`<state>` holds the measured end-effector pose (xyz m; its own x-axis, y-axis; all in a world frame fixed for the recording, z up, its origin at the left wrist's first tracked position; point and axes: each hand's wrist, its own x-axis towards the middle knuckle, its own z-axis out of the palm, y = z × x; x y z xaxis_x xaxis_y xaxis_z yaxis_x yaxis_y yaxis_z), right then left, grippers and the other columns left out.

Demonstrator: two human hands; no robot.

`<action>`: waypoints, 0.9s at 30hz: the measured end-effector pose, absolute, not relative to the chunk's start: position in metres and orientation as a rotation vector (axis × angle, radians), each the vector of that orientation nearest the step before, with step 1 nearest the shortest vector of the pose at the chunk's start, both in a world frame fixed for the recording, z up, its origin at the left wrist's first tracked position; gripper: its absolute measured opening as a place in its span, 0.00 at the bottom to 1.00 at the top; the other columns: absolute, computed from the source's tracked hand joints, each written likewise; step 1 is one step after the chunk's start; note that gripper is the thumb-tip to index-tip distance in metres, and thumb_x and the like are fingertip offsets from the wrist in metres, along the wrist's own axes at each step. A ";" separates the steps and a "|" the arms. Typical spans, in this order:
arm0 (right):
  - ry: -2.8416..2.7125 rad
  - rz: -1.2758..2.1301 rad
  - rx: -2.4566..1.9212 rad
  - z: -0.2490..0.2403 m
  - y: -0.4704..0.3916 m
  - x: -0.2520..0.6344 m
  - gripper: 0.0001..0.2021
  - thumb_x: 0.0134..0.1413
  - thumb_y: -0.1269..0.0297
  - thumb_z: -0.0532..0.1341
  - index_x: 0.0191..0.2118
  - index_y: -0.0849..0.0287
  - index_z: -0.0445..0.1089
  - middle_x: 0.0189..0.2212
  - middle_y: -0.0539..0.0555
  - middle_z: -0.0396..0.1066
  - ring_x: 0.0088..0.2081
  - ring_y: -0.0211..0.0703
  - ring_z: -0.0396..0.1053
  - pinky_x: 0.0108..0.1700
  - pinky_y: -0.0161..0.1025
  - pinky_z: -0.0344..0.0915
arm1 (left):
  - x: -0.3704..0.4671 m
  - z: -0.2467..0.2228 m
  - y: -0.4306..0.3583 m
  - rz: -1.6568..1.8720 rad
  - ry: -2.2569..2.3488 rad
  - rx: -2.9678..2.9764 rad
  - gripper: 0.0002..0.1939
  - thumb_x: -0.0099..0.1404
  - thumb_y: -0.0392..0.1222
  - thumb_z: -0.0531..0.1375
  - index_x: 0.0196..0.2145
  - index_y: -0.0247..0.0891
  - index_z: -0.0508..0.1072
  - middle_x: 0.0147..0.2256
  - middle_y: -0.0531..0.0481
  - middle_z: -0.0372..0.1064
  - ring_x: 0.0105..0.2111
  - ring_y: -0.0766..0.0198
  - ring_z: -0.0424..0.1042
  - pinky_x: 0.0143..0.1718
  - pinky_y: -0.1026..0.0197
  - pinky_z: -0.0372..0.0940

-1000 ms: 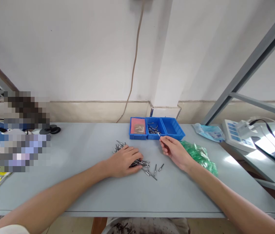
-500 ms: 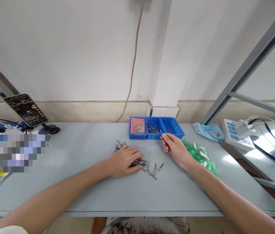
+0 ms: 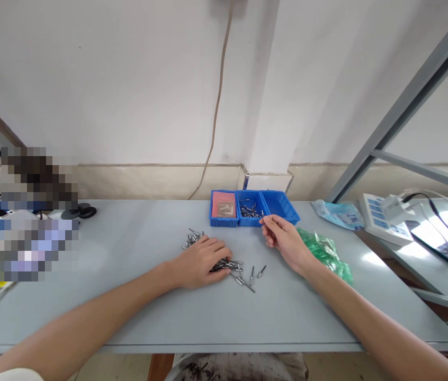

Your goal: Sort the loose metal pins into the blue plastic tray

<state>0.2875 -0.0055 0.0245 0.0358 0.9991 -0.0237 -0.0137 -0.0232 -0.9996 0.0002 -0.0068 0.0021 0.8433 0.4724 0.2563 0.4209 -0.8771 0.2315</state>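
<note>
My left hand (image 3: 204, 262) lies palm down over a pile of metal blind rivets (image 3: 226, 265), its fingers curved and its thumb apart from them. More rivets (image 3: 193, 238) stick out beyond its knuckles, and part of the pile is hidden under the palm. Thumb and forefinger of my right hand (image 3: 281, 238) pinch a small blind rivet (image 3: 262, 214) at the front edge of the middle blue bin (image 3: 250, 223). That bin holds several loose rivets (image 3: 251, 211). Between my hands, several single rivets (image 3: 252, 275) lie on the table.
Left of the middle bin, a joined blue bin (image 3: 224, 222) holds a pink sheet and a small clear bag. A third blue bin (image 3: 279, 203) adjoins on the right. Green plastic wrap (image 3: 325, 254), a blue packet (image 3: 338, 214) and a power strip (image 3: 385, 219) lie to the right.
My right hand has shifted very slightly left and up at the bin's edge, and the rivet's tip now shows above its fingertips. My left hand has stayed on the pile.
</note>
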 end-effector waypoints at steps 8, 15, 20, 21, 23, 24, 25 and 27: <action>-1.292 1.151 -1.252 0.030 -0.009 0.284 0.20 0.63 0.42 0.66 0.46 0.54 0.74 0.32 0.49 0.71 0.27 0.38 0.61 0.30 0.38 0.59 | 0.000 0.003 -0.007 0.447 0.695 2.858 0.11 0.79 0.50 0.56 0.50 0.41 0.69 0.45 0.47 0.72 0.43 0.55 0.70 0.49 0.53 0.59; -1.847 1.008 -1.254 0.022 -0.015 0.281 0.12 0.65 0.49 0.66 0.42 0.52 0.76 0.30 0.49 0.71 0.31 0.43 0.66 0.35 0.39 0.63 | 0.000 0.003 -0.007 0.473 0.697 2.861 0.11 0.79 0.50 0.56 0.50 0.42 0.69 0.45 0.47 0.72 0.44 0.55 0.70 0.49 0.53 0.59; -2.201 0.919 -1.172 0.015 -0.021 0.276 0.08 0.63 0.54 0.68 0.40 0.52 0.77 0.30 0.49 0.72 0.31 0.43 0.66 0.33 0.39 0.62 | 0.000 0.002 -0.008 0.474 0.709 2.854 0.10 0.79 0.49 0.56 0.50 0.42 0.69 0.45 0.47 0.72 0.45 0.54 0.71 0.49 0.53 0.58; -2.241 0.874 -1.152 0.015 -0.022 0.276 0.08 0.62 0.55 0.70 0.40 0.52 0.76 0.31 0.49 0.72 0.31 0.43 0.67 0.34 0.39 0.62 | 0.000 0.003 -0.008 0.475 0.711 2.852 0.10 0.79 0.49 0.56 0.50 0.42 0.68 0.45 0.47 0.72 0.45 0.55 0.71 0.49 0.53 0.58; -2.298 0.807 -1.123 0.015 -0.022 0.276 0.06 0.62 0.57 0.70 0.39 0.52 0.75 0.31 0.49 0.72 0.32 0.44 0.67 0.35 0.39 0.62 | 0.000 0.003 -0.008 0.472 0.712 2.853 0.10 0.78 0.49 0.57 0.50 0.42 0.68 0.45 0.47 0.73 0.45 0.55 0.71 0.49 0.53 0.57; -2.311 0.788 -1.116 0.015 -0.022 0.276 0.05 0.64 0.58 0.68 0.39 0.52 0.75 0.31 0.49 0.72 0.32 0.44 0.67 0.35 0.39 0.62 | 0.000 0.003 -0.008 0.468 0.711 2.854 0.10 0.78 0.49 0.57 0.50 0.42 0.68 0.45 0.48 0.72 0.45 0.55 0.71 0.49 0.53 0.57; -2.314 0.778 -1.114 0.016 -0.022 0.276 0.05 0.66 0.59 0.67 0.38 0.52 0.75 0.31 0.50 0.72 0.32 0.44 0.67 0.35 0.39 0.62 | 0.000 0.004 -0.008 0.468 0.710 2.854 0.10 0.78 0.49 0.57 0.50 0.42 0.68 0.45 0.48 0.72 0.45 0.55 0.71 0.49 0.54 0.58; -2.303 0.773 -1.112 0.018 -0.022 0.276 0.06 0.68 0.59 0.64 0.38 0.52 0.74 0.32 0.50 0.72 0.32 0.44 0.67 0.35 0.40 0.61 | 0.000 0.004 -0.008 0.475 0.705 2.851 0.10 0.79 0.49 0.57 0.50 0.42 0.68 0.45 0.48 0.73 0.45 0.55 0.71 0.49 0.54 0.58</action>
